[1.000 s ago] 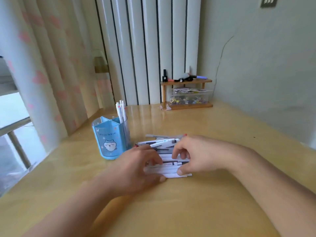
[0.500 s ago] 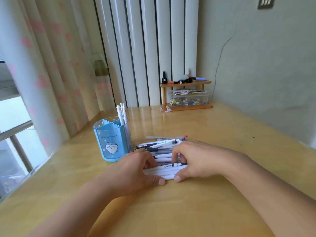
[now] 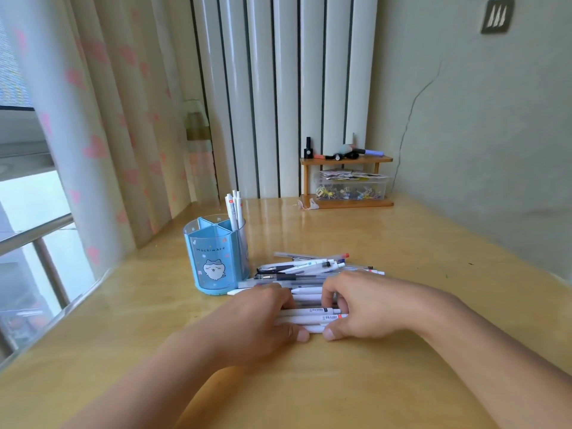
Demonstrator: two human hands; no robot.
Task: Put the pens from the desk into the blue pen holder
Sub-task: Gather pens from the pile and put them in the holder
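Observation:
A blue pen holder (image 3: 213,261) with a cat picture stands on the wooden desk, with three white pens (image 3: 234,209) upright in its back right compartment. Right of it lies a pile of several pens (image 3: 309,269), mostly white and clear. My left hand (image 3: 260,317) and my right hand (image 3: 362,305) meet over the near side of the pile. Both curl their fingers round a bundle of white pens (image 3: 312,315), thumbs under its near edge. The pens beneath the hands are hidden.
A small wooden shelf (image 3: 346,181) with a clear box of clips and small items stands at the back against the wall. Curtains and a window run along the left edge of the desk (image 3: 402,243).
Both hands stay on the near pens and have drawn closer together, gathering the white pens into a tighter bundle. The camera has tilted slightly, so the view has shifted.

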